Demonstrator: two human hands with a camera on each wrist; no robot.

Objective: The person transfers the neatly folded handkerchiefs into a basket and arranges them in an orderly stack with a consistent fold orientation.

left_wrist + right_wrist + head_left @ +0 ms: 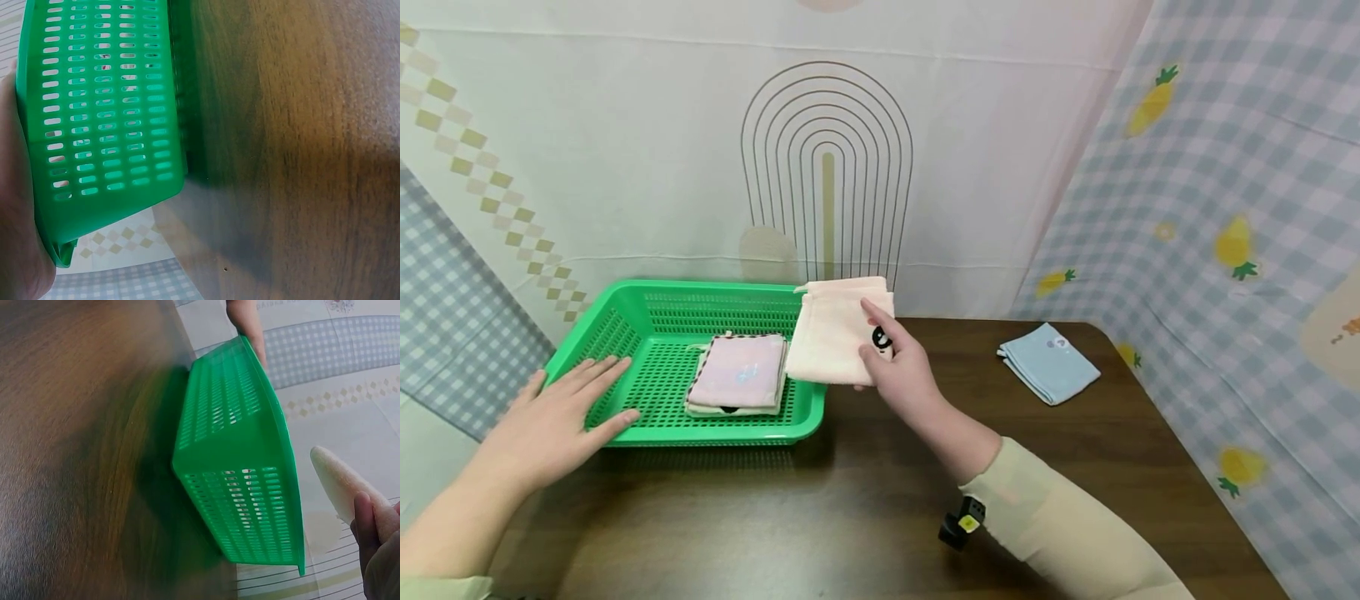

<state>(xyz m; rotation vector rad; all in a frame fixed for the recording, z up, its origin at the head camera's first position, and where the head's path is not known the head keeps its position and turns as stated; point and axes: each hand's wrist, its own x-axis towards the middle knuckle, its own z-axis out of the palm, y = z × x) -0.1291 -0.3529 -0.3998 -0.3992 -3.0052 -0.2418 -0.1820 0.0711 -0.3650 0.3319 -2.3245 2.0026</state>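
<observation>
A folded pale pink towel (831, 333) with a black-and-white face print is pinched in my right hand (904, 367), thumb on one side and fingers on the other. It is held up beside the right end of a green plastic basket (715, 432). In the right wrist view the folded towel (342, 481) is apart from the basket wall (244, 437). My left hand (553, 421) rests with fingers spread on the basket's left front rim. Inside the basket lies a small stack of folded towels, a lilac towel (741, 371) with a checked edge on top.
A folded light blue towel (1049, 364) lies at the right back of the dark wooden table (880, 508). White patterned cloth (1000, 150) hangs behind the table, and blue checked cloth (1247, 200) hangs on the right.
</observation>
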